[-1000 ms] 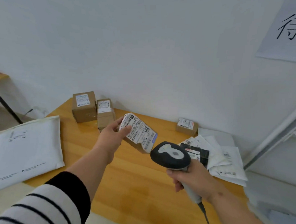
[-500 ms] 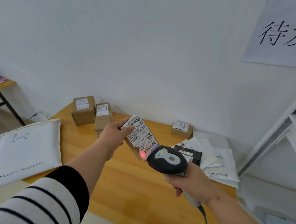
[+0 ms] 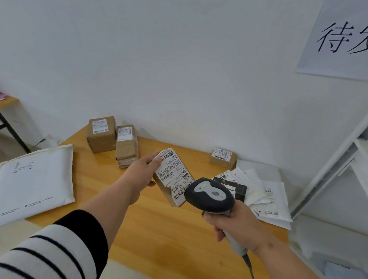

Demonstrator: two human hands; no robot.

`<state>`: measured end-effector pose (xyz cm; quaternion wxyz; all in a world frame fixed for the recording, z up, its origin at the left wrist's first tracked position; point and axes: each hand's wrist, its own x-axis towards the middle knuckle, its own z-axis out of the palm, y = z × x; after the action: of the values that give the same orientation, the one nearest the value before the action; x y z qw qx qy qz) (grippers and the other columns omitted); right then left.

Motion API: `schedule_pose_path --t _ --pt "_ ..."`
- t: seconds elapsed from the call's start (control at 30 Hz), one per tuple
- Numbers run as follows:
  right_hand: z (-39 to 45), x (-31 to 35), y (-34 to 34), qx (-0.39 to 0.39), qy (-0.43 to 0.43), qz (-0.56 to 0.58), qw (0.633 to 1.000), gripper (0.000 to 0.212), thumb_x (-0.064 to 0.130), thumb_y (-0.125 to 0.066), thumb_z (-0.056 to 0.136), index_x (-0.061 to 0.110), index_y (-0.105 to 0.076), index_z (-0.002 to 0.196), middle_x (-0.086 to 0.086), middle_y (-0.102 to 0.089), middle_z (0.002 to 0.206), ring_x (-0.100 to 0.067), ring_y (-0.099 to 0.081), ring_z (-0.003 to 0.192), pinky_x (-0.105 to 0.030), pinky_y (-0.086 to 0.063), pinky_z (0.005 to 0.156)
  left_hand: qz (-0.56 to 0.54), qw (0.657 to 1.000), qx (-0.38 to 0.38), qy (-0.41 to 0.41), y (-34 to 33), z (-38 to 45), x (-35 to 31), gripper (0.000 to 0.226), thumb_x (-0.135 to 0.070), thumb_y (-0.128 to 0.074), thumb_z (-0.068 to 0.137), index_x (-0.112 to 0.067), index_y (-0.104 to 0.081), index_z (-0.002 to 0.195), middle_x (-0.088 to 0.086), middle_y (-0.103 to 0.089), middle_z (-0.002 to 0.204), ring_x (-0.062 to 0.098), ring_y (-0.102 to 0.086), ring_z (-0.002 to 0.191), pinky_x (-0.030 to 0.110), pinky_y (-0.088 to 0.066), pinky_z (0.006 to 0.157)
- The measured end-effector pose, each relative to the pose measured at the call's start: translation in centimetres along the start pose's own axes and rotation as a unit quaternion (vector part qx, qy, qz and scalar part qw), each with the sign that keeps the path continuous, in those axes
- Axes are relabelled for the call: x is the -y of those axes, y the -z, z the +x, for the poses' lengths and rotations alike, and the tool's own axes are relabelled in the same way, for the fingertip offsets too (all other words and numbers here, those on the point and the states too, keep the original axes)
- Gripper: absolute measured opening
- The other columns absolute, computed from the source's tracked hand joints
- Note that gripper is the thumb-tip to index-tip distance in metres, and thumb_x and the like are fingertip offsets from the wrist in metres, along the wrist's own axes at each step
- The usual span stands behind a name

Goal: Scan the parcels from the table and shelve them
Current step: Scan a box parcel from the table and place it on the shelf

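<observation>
above the tabletop, your left hand pinches the small parcel by its top edge; right hand grips the scanner. parcel looks light, stiff cardboard: hold edges, keep label clear.

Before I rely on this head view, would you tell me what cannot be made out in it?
- Lower end of the held parcel: hidden behind the scanner.
- Wall sign: cut off by the right edge.
- Shelf: mostly outside the right edge; contents unseen.
- Labels on the two boxes: too small to read.
- Scanner trigger: covered by the right hand.
</observation>
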<state>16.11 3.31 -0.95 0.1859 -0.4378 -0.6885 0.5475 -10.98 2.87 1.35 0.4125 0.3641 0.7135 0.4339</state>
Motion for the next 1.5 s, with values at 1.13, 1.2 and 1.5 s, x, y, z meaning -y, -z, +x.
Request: schedule_pose_path --t 1.13,1.2,1.5 --pt "-7.8 1.8 -5.0 -0.003 -0.001 0.029 1.000 0.016 0.038 -0.076 0.075 0.023 -0.069 0.074 -0.003 -0.065 0.063 -0.018 -0.064 0.055 -0.030 -0.053 0.063 0.013 0.999 0.029 0.013 0.6 -8.0 1.9 0.038 -0.038 -0.044 0.103 -0.038 -0.050 0.141 0.006 -0.068 0.105 0.021 -0.058 0.099 0.031 -0.044 0.075" --pt "-8.9 1.9 -5.8 -0.006 0.003 0.038 0.999 0.015 0.042 -0.075 0.070 0.029 -0.070 0.069 -0.002 -0.065 0.062 -0.017 -0.063 0.054 -0.028 -0.053 0.061 0.020 0.999 0.034 0.013 0.8 -9.0 2.1 0.039 -0.039 -0.044 0.103 -0.038 -0.050 0.141 0.006 -0.068 0.107 0.022 -0.058 0.102 0.031 -0.045 0.076" --pt "-15.1 1.4 -8.1 -0.036 0.013 0.063 0.997 0.006 0.040 -0.075 0.070 0.035 -0.072 0.069 0.000 -0.062 0.059 -0.015 -0.060 0.051 -0.023 -0.051 0.056 0.029 0.998 0.061 -0.006 -0.1 -14.2 2.9 0.037 -0.038 -0.043 0.103 -0.035 -0.052 0.139 0.007 -0.068 0.103 0.021 -0.058 0.097 0.032 -0.046 0.078"
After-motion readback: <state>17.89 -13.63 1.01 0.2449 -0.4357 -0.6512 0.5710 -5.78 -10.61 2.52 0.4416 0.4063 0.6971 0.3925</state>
